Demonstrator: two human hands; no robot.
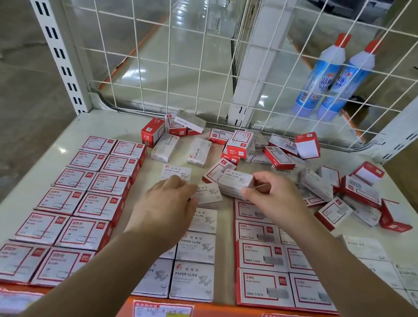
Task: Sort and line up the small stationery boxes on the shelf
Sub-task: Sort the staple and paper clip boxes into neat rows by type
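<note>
light: bright, even, from overhead | glare: sheen on shelf and far floor | shadows: faint | focus: near boxes and price labels soft | edges: wide-angle bending of the uprights

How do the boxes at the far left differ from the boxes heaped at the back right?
The left boxes lie flat in two straight rows, labels up; the heaped boxes lie tilted, overlapping and facing all ways. The left boxes are all red-bordered; the heap mixes red and white ones. Both sit on the shelf.

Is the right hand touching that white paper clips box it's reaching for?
Touching. The head view shows the right hand with its thumb and fingers pinching the near end of the white box.
</note>
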